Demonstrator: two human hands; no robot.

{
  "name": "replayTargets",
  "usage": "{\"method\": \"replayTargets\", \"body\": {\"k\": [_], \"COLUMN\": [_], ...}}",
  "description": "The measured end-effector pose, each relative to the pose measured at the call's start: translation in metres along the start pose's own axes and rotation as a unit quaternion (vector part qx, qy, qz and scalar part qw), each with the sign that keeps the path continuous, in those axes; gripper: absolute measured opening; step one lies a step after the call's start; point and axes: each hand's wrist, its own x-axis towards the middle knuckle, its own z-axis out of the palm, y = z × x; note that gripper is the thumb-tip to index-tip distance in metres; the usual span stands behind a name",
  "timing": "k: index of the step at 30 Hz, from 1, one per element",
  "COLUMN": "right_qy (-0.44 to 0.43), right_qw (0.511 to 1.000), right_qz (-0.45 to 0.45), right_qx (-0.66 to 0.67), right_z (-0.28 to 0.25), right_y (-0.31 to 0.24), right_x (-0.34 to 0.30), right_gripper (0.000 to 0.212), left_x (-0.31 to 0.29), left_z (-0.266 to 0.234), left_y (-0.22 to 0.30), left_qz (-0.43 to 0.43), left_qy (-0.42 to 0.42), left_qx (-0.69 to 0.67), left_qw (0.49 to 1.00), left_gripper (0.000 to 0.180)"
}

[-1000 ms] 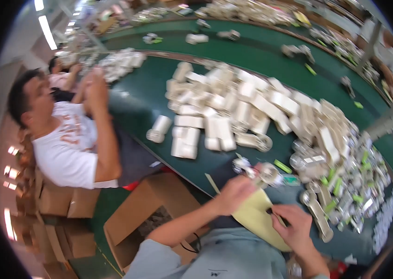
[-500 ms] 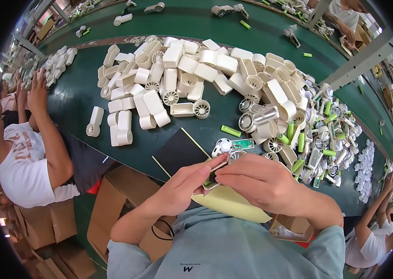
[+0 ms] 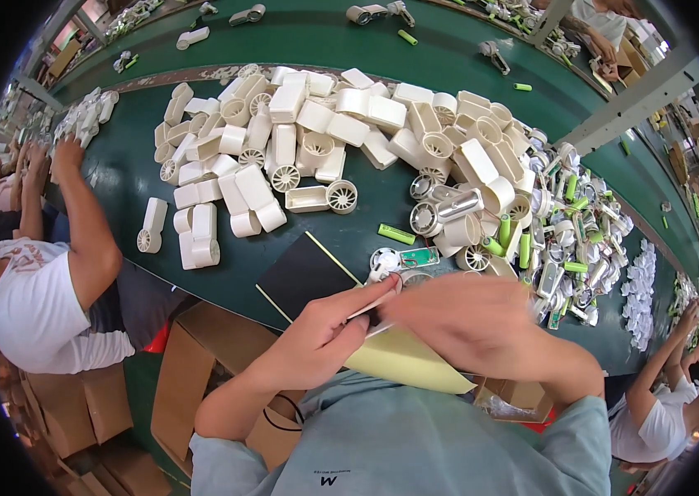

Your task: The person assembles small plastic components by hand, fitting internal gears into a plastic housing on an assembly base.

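Observation:
My left hand (image 3: 312,343) is closed round a white plastic casing (image 3: 377,328), held low over the table's near edge; fingers and thumb cover most of it. Against the casing's right side is my right hand (image 3: 469,318), smeared by motion, so its fingers cannot be read. Just beyond the hands lie a small green circuit board (image 3: 420,257) and a round white part (image 3: 384,259). A green battery cell (image 3: 396,234) rests a little farther off. Left of these is a black sheet (image 3: 308,277) with yellow edges, and a pale yellow sheet (image 3: 411,364) hangs below my hands.
Cream fan housings (image 3: 316,116) are heaped across the green table (image 3: 118,190). To the right lie metal-and-battery assemblies (image 3: 560,240) and small clear-white pieces (image 3: 639,298). A metal post (image 3: 630,99) rises at the right. Cardboard boxes (image 3: 192,372) stand below. Co-workers sit on both sides.
My right hand has shifted from pinching at the casing into a fast, blurred movement beside it. My left hand keeps its hold, and the view has swung slightly right.

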Motion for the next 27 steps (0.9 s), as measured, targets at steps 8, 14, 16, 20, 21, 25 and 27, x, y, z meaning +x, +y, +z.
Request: {"method": "replayTargets", "body": {"k": [8,14,16,20,21,25,27], "right_qy": [0.051,0.073,0.097,0.122,0.121,0.148,0.167], "right_qw": [0.693,0.626,0.658,0.719,0.745,0.879,0.928], "right_qz": [0.357,0.372,0.318,0.262,0.257,0.216,0.216], "right_qx": [0.624,0.681,0.676,0.632,0.603,0.398,0.255], "right_z": [0.04,0.031,0.026,0.021,0.019,0.003,-0.001], "right_y": [0.002,0.008,0.013,0.017,0.02,0.02,0.01], "right_x": [-0.057,-0.061,-0.058,-0.056,-0.058,-0.056,-0.04], "right_gripper": [0.065,0.066,0.065,0.068,0.064,0.032,0.029], "left_x": [-0.003,-0.015,-0.015,-0.014,-0.012,-0.006,-0.004], "left_z": [-0.012,0.003,-0.002,0.002,0.0,0.008,0.011], "left_y": [0.048,0.048,0.05,0.053,0.054,0.036,0.03], "left_qz": [0.121,0.015,0.032,0.067,0.055,0.088,0.088], "left_qy": [-0.225,-0.14,-0.17,-0.15,-0.129,0.005,0.044], "left_qx": [-0.102,-0.168,-0.06,0.016,0.052,0.095,0.115], "left_qw": [0.961,0.976,0.983,0.986,0.989,0.992,0.988], "left_gripper": [0.054,0.048,0.048,0.041,0.038,0.037,0.041]}}
